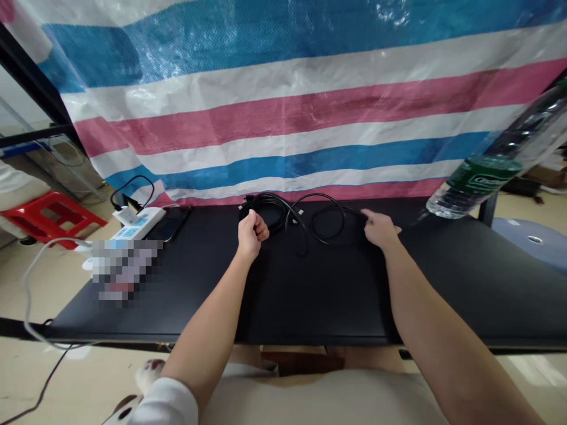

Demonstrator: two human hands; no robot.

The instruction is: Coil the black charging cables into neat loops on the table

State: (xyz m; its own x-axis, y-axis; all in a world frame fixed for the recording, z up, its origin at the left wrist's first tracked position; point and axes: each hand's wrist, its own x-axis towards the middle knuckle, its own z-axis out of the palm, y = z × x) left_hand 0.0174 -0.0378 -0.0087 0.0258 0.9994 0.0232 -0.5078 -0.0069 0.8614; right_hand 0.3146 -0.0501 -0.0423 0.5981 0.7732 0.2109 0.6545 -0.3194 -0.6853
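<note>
A long black cable (328,242) lies in loose loops near the back of the black table. Its wound part (277,198) sits behind my left hand (252,234), which is closed with the fingers curled in. Whether any cable runs inside that fist is hidden. My right hand (380,228) is farther right, its fingers closed on the stretch of cable that leads out of the open loop. Small white tags or connector ends show among the coils.
The black table (310,295) backs onto a striped plastic sheet (283,130). At left are a white power strip (144,224), a phone (175,223) and a blurred-out item (128,268). A large water bottle (473,177) is at right. A red stool (57,215) stands beyond the left edge.
</note>
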